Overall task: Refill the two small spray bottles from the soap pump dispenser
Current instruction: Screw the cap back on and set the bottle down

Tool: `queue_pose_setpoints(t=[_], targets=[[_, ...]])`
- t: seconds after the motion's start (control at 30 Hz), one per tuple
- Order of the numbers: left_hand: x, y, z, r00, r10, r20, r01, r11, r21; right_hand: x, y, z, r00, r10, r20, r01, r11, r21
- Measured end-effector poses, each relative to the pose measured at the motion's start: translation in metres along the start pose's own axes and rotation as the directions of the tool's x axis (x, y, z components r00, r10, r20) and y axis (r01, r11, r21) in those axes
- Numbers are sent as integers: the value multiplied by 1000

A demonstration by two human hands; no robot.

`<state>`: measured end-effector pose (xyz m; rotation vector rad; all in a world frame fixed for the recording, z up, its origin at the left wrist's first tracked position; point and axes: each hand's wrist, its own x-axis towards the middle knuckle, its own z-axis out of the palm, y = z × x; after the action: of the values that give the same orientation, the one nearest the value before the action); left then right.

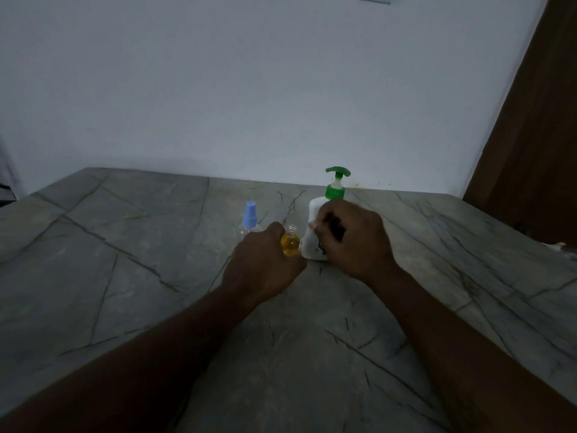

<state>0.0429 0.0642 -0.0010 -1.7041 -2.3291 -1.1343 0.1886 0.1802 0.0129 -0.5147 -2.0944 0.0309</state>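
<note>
My left hand point(265, 264) grips a small clear spray bottle point(290, 242) that holds yellow liquid; its neck is open with no cap on it. Just right of it stands the white soap dispenser point(313, 214) with a green pump head point(337, 178). My right hand point(349, 239) is in front of the dispenser with its fingers curled; what it holds is hidden, and it is blurred. A second small clear spray bottle point(249, 218) with a pale blue spray cap stands upright behind my left hand.
All this rests on a grey veined stone table point(125, 260) against a white wall. A brown wooden panel point(530, 135) rises at the right. A small pale object point(559, 246) lies at the table's right edge.
</note>
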Motion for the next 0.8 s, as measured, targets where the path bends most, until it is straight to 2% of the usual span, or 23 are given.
queue_pose_setpoints(t=[0.1,0.3,0.37,0.57,0.7,0.8], targets=[[0,-2,1,998,52,-22,-51,998,32,-9,-3,12,959,-73,276,78,997,-9],[4,-8,2,997,71,-17,-70,997,23,-8,-10,15,885,6,465,19,999,-48],[5,-9,2,997,73,-12,-73,997,23,-8,-12,18,871,6,490,30,997,-65],[6,-11,1,992,117,-39,-117,993,10,-9,-19,25,890,-28,456,102,985,-137],[5,-12,1,995,97,-26,-97,995,8,-8,-24,28,863,-37,504,163,965,-207],[5,-13,1,995,94,-24,-93,995,17,-4,-22,27,866,-31,499,155,965,-210]])
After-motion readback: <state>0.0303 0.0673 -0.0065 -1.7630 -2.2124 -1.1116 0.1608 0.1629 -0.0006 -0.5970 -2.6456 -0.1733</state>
